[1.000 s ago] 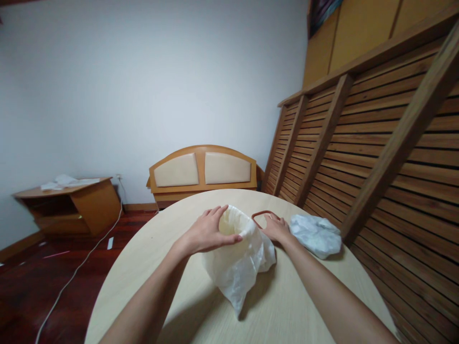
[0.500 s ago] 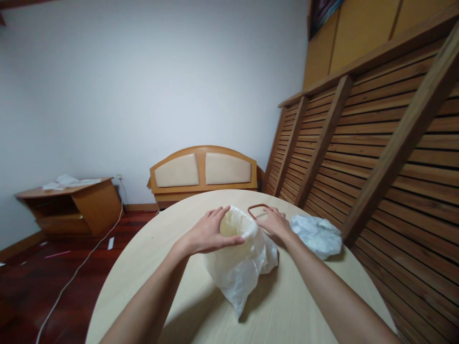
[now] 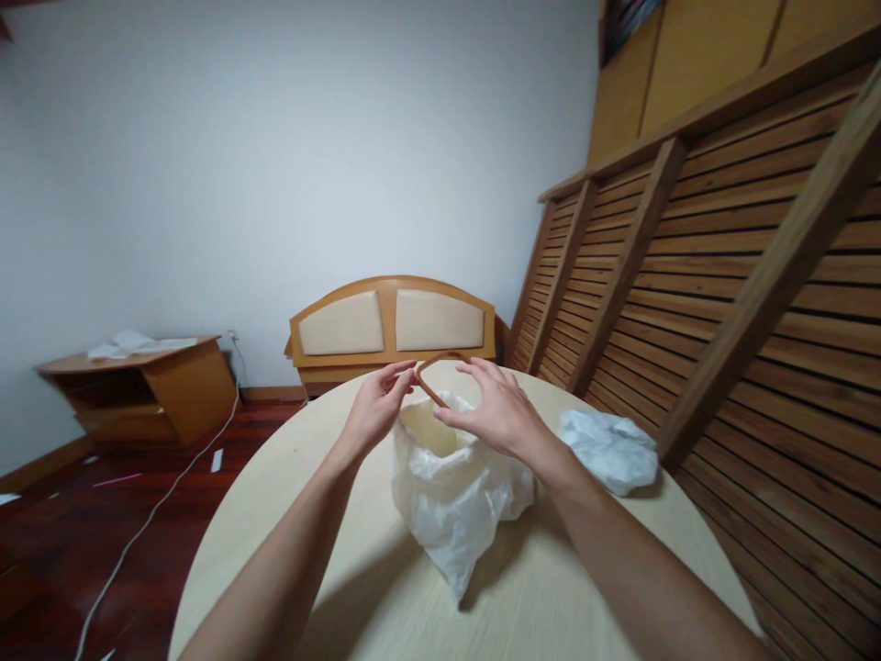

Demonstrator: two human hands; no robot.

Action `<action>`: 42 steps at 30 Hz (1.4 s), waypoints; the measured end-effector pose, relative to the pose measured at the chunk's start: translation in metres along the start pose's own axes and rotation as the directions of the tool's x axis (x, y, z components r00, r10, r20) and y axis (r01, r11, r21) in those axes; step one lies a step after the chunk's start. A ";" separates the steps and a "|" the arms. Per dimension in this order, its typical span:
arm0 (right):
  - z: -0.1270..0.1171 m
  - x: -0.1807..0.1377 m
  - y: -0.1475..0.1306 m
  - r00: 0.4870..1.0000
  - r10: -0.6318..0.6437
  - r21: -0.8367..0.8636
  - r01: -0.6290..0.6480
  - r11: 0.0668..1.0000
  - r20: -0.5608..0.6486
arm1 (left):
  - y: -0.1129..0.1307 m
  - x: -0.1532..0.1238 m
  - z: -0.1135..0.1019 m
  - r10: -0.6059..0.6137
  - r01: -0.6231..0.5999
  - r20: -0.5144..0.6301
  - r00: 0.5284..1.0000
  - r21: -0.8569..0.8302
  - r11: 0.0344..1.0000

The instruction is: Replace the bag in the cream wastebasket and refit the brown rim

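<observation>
A brown, rounded-square ring (image 3: pixel 431 395) is raised and tilted over the mouth of a white plastic bag (image 3: pixel 451 496). My right hand (image 3: pixel 502 408) grips the ring's right side between thumb and fingers. At its left corner, the fingertips of my left hand (image 3: pixel 375 408) close on it. The bag stands wide at the top, its edge folded outward over something cream-coloured inside, probably a bin. A loose corner of the bag hangs toward me onto the round table (image 3: pixel 262 514).
A second crumpled white plastic bag (image 3: pixel 609 450) lies on the table's right side. Slatted wooden panels (image 3: pixel 661 303) lean close by on the right. Behind the table is a padded headboard (image 3: pixel 392 321). A low cabinet (image 3: pixel 148 390) and a cable (image 3: pixel 161 514) are at left.
My right hand has lifted the brown ring from beside the bag and brought it left over the bag's mouth. My left hand has left the bag's rim and moved to the ring.
</observation>
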State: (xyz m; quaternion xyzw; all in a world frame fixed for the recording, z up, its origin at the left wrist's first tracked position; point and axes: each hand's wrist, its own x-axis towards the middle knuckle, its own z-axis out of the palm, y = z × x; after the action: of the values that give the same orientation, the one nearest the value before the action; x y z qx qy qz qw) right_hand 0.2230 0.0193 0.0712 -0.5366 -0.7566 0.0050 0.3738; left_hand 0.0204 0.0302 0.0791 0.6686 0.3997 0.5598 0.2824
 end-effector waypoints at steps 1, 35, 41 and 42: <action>0.000 -0.003 -0.006 1.000 -0.001 -0.005 0.001 1.000 0.022 | 0.000 0.000 -0.001 -0.007 0.007 -0.002 1.000 -0.013 1.000; -0.013 -0.027 -0.026 0.902 -0.205 0.067 0.194 0.979 0.380 | -0.032 0.001 -0.020 -0.104 -0.006 0.148 0.983 0.599 0.801; -0.009 -0.027 -0.020 0.895 -0.242 0.092 0.224 0.970 0.376 | -0.022 -0.001 -0.020 -0.126 -0.003 0.137 0.982 0.690 0.724; -0.011 -0.027 -0.019 0.887 -0.249 0.103 0.227 0.968 0.390 | -0.020 -0.002 -0.020 -0.130 -0.002 0.135 0.982 0.700 0.714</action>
State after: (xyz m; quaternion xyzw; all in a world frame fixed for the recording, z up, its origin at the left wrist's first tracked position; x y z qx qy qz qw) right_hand 0.2180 -0.0147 0.0714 -0.4170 -0.8764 0.0891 0.2237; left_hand -0.0033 0.0370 0.0659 0.7576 0.5778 0.2970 0.0630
